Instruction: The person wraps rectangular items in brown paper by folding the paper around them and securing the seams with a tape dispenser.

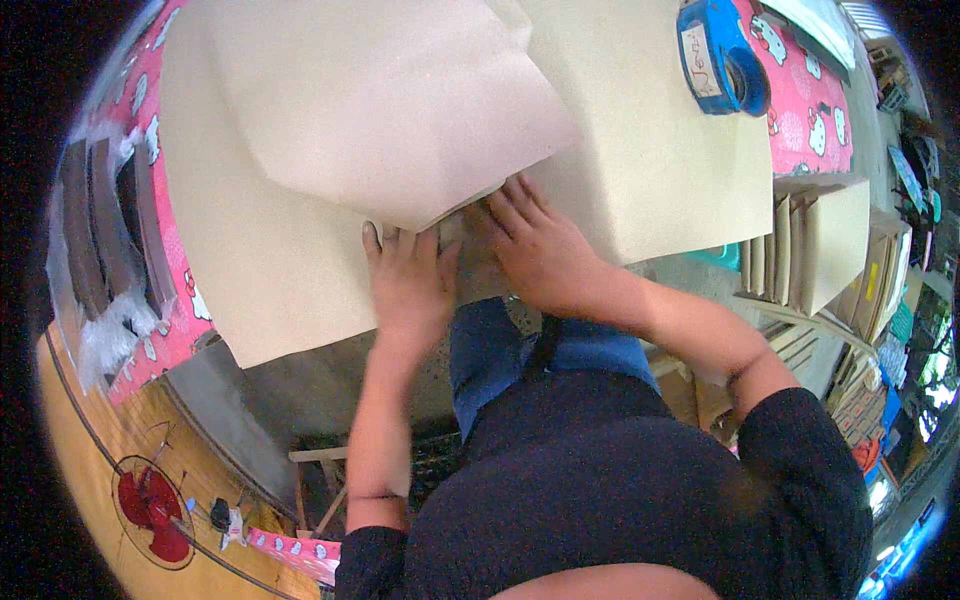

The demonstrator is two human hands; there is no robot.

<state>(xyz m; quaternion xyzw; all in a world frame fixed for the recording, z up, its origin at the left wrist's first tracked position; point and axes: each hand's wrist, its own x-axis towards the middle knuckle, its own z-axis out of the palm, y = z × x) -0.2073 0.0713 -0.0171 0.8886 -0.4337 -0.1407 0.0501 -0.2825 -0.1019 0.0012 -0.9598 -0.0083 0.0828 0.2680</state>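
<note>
Now the left hand [408, 280] and right hand [535, 245] press flat, fingers spread, on the near edge of the brown cardboard sheet [400, 130]. Far right stands a blue tape dispenser [722, 55] with a pale label.

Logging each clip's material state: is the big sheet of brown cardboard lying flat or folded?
Folded. One flap of the brown cardboard is lifted and turned over the flat part, and both the left hand and right hand press along the crease.

A pink cartoon-print tablecloth [800, 100] covers the table, with a red fan [150, 505] on the yellow floor [80, 440] below its left end.
</note>
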